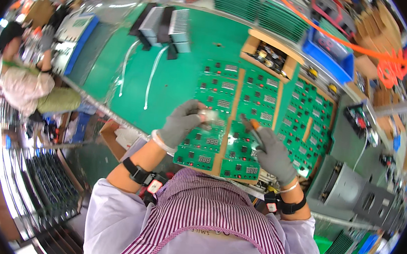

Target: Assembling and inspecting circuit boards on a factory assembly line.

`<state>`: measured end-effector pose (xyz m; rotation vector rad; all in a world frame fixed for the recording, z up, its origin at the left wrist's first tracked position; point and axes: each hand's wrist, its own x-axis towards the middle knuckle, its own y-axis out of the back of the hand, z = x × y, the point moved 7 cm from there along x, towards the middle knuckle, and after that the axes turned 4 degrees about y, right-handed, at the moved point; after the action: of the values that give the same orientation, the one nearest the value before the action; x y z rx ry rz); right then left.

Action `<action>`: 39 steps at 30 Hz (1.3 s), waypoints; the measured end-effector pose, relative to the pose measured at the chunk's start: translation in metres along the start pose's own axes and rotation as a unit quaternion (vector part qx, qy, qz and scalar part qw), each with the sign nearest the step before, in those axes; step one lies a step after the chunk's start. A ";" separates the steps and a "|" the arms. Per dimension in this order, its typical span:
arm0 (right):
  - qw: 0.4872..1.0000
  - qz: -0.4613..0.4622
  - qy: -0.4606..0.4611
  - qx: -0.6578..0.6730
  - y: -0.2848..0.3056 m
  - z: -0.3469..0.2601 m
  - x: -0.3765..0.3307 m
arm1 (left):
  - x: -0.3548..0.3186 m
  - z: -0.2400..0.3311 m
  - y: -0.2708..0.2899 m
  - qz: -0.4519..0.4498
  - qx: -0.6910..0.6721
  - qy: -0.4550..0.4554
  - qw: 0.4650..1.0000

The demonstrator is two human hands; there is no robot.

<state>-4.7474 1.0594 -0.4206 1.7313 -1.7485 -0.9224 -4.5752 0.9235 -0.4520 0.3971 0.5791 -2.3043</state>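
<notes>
My left hand (180, 122), in a grey glove, is closed with its fingertips round a small pale, shiny part (209, 116), blurred so that I cannot tell its kind. It hovers over the left column of green circuit boards (199, 158) with digit displays. My right hand (277, 156), gloved in grey too, grips a slim hand tool (254, 126) with an orange part and a dark end pointing up and left. That tool is over the middle column of boards (240, 170). Brown cardboard strips (232, 115) lie between the columns.
A cardboard box (250, 58) of small parts stands beyond the boards, beside a blue bin (348, 68). Finned metal blocks (180, 26) with white cables lie far left. An orange hose (351, 45) hangs at right. Another person (26, 82) works at left.
</notes>
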 end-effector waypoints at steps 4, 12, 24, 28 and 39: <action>0.996 0.060 -0.019 0.070 0.000 0.036 -0.009 | -0.078 -0.007 0.108 0.175 -0.004 -0.073 0.982; 0.925 0.102 -0.198 0.307 -0.032 0.024 -0.038 | -0.214 -0.117 0.362 0.507 0.085 0.122 0.849; 0.870 0.148 -0.243 0.403 -0.092 -0.096 -0.004 | -0.231 -0.139 0.489 0.493 0.440 0.217 0.719; 0.790 0.202 -0.273 0.511 -0.097 -0.076 -0.020 | -0.230 -0.143 0.501 0.462 0.438 0.237 0.734; 0.737 0.208 -0.287 0.575 -0.095 0.032 -0.038 | -0.078 0.004 0.271 0.162 0.504 -0.242 0.813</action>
<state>-4.7077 1.1049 -0.5090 1.5022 -3.4203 -0.0400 -4.3293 0.7915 -0.4935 0.3175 -0.9527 -2.0582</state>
